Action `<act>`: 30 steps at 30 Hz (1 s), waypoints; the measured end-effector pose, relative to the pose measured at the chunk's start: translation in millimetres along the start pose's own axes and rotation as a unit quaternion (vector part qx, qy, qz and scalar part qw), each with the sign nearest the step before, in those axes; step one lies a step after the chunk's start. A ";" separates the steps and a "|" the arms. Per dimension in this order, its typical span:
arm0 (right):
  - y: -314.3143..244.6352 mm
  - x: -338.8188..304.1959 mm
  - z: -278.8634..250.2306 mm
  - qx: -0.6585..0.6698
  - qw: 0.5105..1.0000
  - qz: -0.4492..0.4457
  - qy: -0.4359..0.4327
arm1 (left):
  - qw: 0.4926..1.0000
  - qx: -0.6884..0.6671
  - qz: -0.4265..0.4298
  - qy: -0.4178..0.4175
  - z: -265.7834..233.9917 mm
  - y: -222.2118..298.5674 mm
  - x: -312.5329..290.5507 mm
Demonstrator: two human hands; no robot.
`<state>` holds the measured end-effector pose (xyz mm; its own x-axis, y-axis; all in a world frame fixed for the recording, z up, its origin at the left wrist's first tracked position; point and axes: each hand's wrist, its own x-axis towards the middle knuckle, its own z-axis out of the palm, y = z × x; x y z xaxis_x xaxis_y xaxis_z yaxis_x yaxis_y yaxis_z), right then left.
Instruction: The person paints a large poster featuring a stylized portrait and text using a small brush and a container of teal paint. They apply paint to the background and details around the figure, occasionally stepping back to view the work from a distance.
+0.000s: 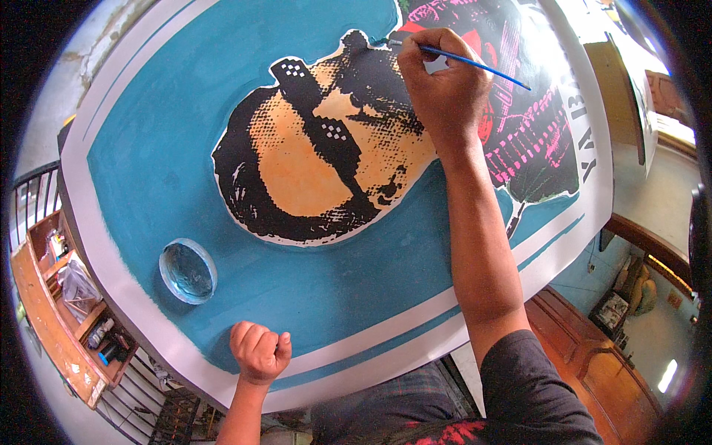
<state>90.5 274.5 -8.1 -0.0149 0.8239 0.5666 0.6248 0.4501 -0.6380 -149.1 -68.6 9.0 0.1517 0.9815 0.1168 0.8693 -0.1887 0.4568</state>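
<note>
The large teal-painted sheet with a white border (148, 178) spreads across the middle of the scene, bearing a black-and-orange halftone portrait with pixelated dark glasses (297, 167). The person's right hand (449, 85) works at the portrait's far edge, its fingers pinching a slim brush with a blue handle (489, 68); the brush tip is at the outline there. Judging by this, the stroke calls for light pressure, a steady wrist and a slow pull along the thin white rim, keeping teal off the black. The left hand (259, 352) is curled in a loose fist over the near border; whether it touches the sheet cannot be told.

A brown panelled wooden door (593, 363) lies at the near right, and a wooden shelf unit (48, 330) at the near left. The right forearm (482, 245) crosses the sheet and could smear any wet paint. A clear round dish (188, 271) stands on the teal at left, apart from both hands, and could tip if knocked.
</note>
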 end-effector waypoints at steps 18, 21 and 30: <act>2.6 1.4 1.0 -0.001 0.999 -0.019 -0.031 | 1.000 0.007 -0.001 -0.011 -2.0 0.2 0.3; 5.7 0.8 4.0 0.028 0.999 -0.014 -0.026 | 1.000 0.006 -0.001 -0.013 -2.6 0.8 1.1; 5.0 0.5 4.0 0.019 1.000 -0.007 -0.024 | 1.000 0.003 -0.003 -0.012 -1.2 1.0 -0.2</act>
<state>90.4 278.5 -13.1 -0.0612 0.8324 0.5509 0.5937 0.4740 -0.6503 -148.8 -69.0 10.5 0.1585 0.9830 0.0927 0.8734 -0.1834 0.4512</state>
